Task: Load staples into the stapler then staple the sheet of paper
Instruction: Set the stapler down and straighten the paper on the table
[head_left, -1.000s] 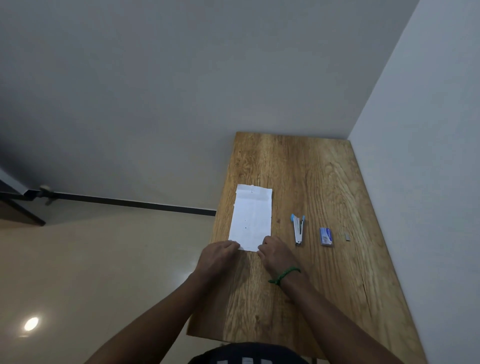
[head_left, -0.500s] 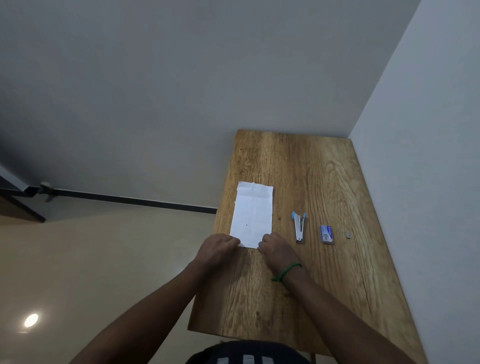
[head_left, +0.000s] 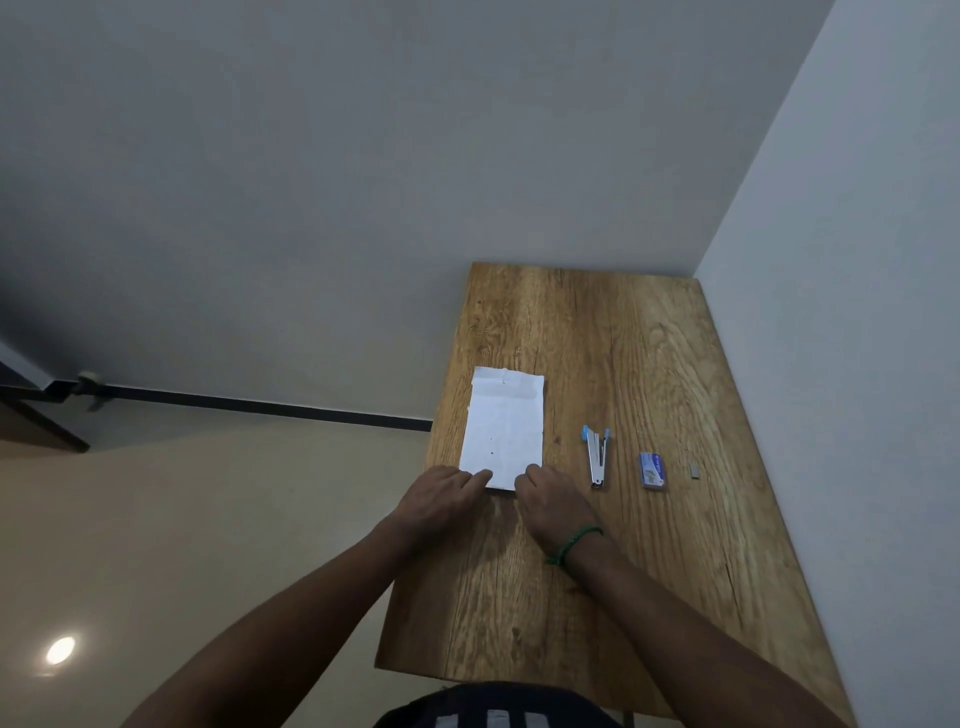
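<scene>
A person is leaning over a wooden table (head_left: 597, 597) pushed into the corner of the room, and both hands are working at the near edge of the sheet of paper (head_left: 506, 426). The left hand (head_left: 441, 501) is lying knuckles-up with its fingertips resting on the paper's near left corner. The right hand (head_left: 550, 504), a green cord around its wrist, is curling its fingers against the near right corner. Whether either hand is actually pinching the edge or only pressing on it, I cannot tell from here.

The paper is lying flat on the left part of the table, its long side running away from the person. To its right, apart from it, the stapler (head_left: 597, 457) is lying untouched, silver with blue tips at the far end; it looks swung open, though it is too small to be sure. Further right the small blue staple box (head_left: 653, 470) is sitting by itself, and just beyond that a tiny grey piece (head_left: 694, 470), perhaps a strip of staples.

By my judgement the task is barely getting going. Nobody is touching the stapler or the box, so the loading looks undone, and I can make out no staple in the sheet. Both the loading and the stapling are still waiting.
</scene>
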